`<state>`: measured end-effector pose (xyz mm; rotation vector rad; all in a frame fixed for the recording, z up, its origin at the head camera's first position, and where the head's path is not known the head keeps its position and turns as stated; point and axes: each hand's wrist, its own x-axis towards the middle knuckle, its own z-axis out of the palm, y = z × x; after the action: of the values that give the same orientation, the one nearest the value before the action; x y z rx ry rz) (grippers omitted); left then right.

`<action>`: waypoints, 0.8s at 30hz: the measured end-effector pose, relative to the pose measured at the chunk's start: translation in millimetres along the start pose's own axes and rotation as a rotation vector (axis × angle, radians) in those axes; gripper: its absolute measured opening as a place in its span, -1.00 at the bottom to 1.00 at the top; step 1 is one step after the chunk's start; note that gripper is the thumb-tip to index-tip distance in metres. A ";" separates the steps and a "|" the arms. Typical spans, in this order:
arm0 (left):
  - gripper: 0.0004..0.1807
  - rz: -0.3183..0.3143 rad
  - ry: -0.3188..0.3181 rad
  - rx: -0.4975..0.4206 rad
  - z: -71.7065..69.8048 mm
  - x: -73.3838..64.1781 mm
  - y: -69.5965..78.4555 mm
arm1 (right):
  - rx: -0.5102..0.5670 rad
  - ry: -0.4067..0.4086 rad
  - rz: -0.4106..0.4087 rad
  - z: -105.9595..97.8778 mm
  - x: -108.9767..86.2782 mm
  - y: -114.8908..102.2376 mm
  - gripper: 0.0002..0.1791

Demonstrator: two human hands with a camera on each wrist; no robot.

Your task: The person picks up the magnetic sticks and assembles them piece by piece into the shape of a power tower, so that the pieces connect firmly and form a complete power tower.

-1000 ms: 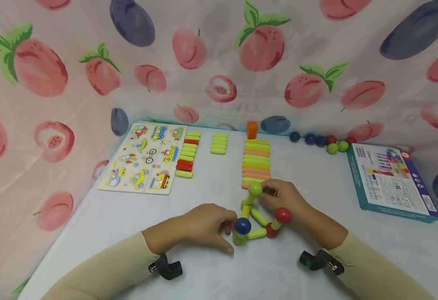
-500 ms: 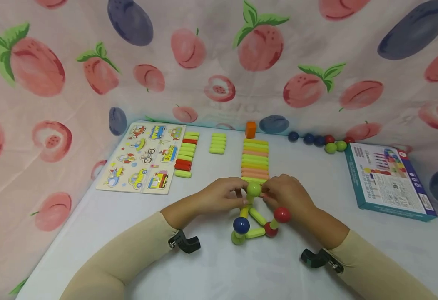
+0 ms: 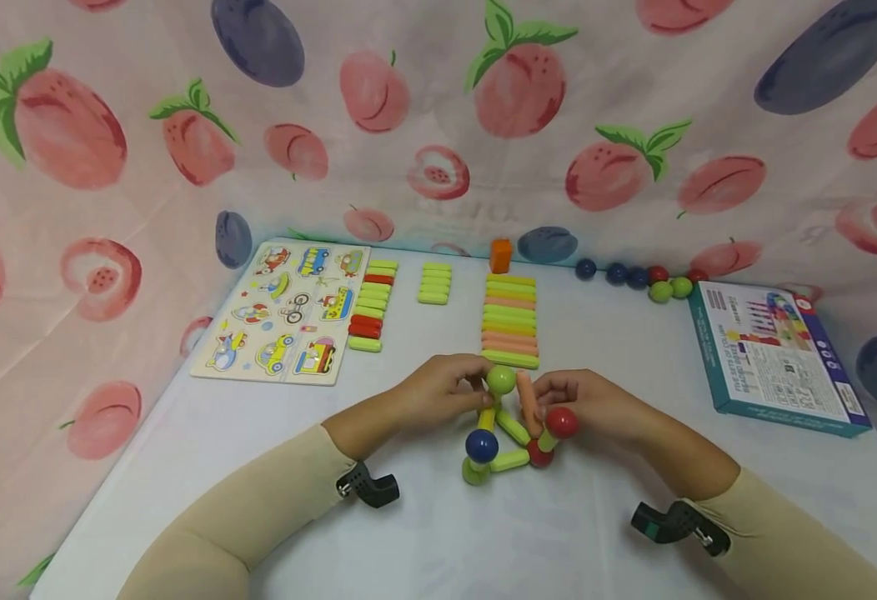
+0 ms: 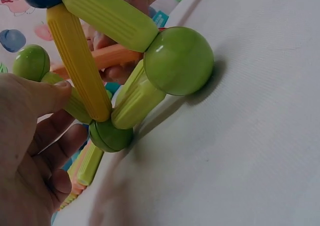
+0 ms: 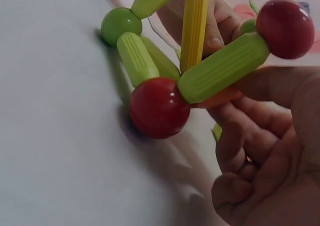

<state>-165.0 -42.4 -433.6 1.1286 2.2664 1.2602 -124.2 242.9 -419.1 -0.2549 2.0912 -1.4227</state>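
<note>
Across near white tabletop (image 3: pixel 528 542), broad margin below ball-and-rod frame (image 3: pixel 509 461), which stands between hands; rod row (image 3: pixel 509 321) just beyond; teal-edged box (image 3: pixel 784 358) well apart, right. Sleeves (image 3: pixel 258 500) cut off by lower border. Peach rod (image 3: pixel 527 402) largely hidden in right wrist view. Right hand (image 3: pixel 596 402): fingers pinching peach rod. Left hand (image 3: pixel 442 390): fingers clamped on upright lime rod (image 4: pixel 76 105). Frame glossy: lime, yellow, blue, red.

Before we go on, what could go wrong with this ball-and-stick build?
The right hand holds the orange stick close to the red-topped upright and might knock it. The left hand grips the green-topped upright; a twist could pull it loose from the green ball at its foot.
</note>
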 end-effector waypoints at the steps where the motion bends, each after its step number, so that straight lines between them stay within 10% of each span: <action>1: -0.78 -0.001 0.002 -0.003 -0.1 -0.2 -0.6 | 0.035 -0.037 -0.009 -0.8 -0.3 1.6 -0.62; 13: -0.75 -0.024 0.014 -0.012 2.0 -1.7 -0.8 | 0.005 -0.198 -0.115 1.4 7.3 5.7 -0.67; 18: -0.72 -0.025 -0.024 0.009 0.4 -2.7 -2.3 | -0.040 -0.123 -0.149 1.7 -2.4 13.6 -0.67; 24: -0.66 -0.077 -0.099 0.096 -3.4 -7.6 -9.0 | -0.345 -0.035 -0.229 9.3 -25.6 24.3 -0.52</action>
<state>-166.6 -52.8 -439.8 1.0993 2.2950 1.0534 -94.2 257.5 -434.0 -0.6703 2.3294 -1.1596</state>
